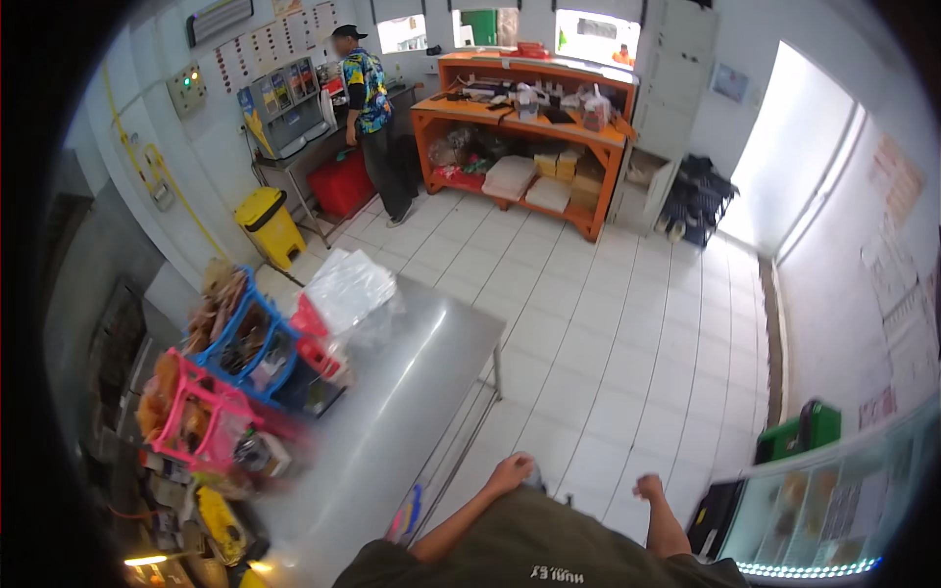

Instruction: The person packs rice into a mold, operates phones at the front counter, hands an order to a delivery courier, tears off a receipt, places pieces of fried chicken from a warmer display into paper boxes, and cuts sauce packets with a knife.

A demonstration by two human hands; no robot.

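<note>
My left hand [509, 474] is held before my waist with its fingers curled in, and no object shows in it. It is nearest to the right edge of a stainless steel table [412, 382] but does not touch it. Out to the right, my right hand [648, 486] hangs loosely curled over the white tiled floor [581, 367], with nothing visible in it. On the table stand a blue plastic rack [253, 334] and a pink plastic rack [213, 419], both filled with packets. A stack of clear plastic bags [349, 287] lies at the table's far end.
A person [373, 110] stands at a drinks dispenser [283, 106], near a yellow pedal bin [270, 224]. An orange wooden counter [529, 121] spans the back wall. A shoe rack [695, 198] stands by the bright doorway [779, 147]. A glass display case [816, 507] is close on my right.
</note>
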